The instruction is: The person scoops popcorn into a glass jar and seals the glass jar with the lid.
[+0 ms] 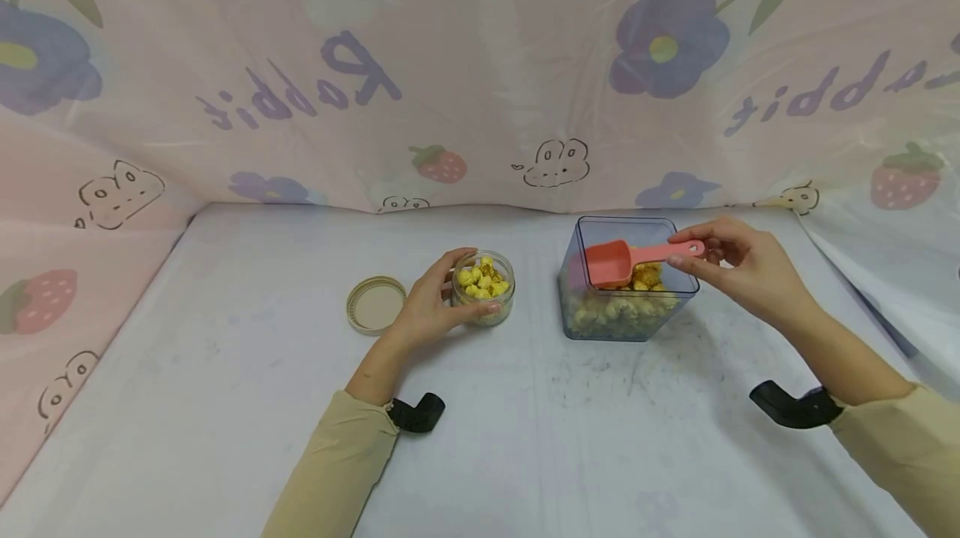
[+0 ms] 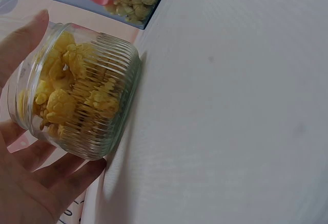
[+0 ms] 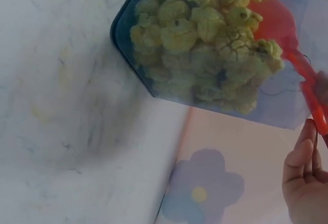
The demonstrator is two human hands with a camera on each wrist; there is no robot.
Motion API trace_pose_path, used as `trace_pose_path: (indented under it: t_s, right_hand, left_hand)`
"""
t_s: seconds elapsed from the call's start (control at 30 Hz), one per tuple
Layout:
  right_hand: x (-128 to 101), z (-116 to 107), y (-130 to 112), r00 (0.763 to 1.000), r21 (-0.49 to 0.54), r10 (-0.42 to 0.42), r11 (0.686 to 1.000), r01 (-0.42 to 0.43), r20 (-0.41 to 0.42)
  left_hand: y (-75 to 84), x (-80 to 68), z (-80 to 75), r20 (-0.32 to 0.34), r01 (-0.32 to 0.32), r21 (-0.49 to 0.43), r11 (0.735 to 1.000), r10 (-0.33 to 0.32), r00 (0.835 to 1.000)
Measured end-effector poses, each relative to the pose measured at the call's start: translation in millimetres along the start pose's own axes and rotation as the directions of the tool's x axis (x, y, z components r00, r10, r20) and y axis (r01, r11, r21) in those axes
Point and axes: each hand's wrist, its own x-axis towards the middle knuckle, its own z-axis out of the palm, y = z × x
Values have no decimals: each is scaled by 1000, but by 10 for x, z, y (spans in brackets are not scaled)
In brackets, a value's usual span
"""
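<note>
My left hand [image 1: 427, 309] holds a small glass jar [image 2: 115, 55] of yellow popcorn [image 1: 482, 276], thumb on one side and fingers on the other. The jar stands upright on the table; in the left wrist view its ribbed wall shows the popcorn inside. Between thumb and fingers, my right hand [image 1: 757, 271] pinches the handle end of a pink scoop [image 1: 609, 263]. The scoop's bowl is inside a square, bluish see-through container [image 1: 678, 314], above more popcorn [image 3: 205, 44]. Whether the bowl carries popcorn cannot be seen.
A round jar lid [image 1: 377, 305] lies on the white table [image 1: 487, 455], left of the jar and beside my left hand. Behind the table hangs a printed pink curtain [image 1: 480, 87], with further sheets at both sides.
</note>
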Motion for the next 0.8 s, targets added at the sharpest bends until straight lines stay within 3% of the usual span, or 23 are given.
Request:
trace_pose_path:
  t_s: [0.33, 0.5, 0.8]
  right_hand:
    - [-34, -25, 16, 1000, -40, 6, 999, -5, 29]
    - [-48, -52, -17, 1000, -28, 1, 1000, -1, -6]
    - [-40, -88, -102, 993, 39, -102, 994, 104, -52]
  left_hand:
    - [3, 2, -1, 6, 11, -7, 1000, -11, 1000]
    - [3, -1, 2, 8, 5, -11, 1000, -4, 1000]
    - [3, 3, 0, 1, 8, -7, 1000, -8, 1000]
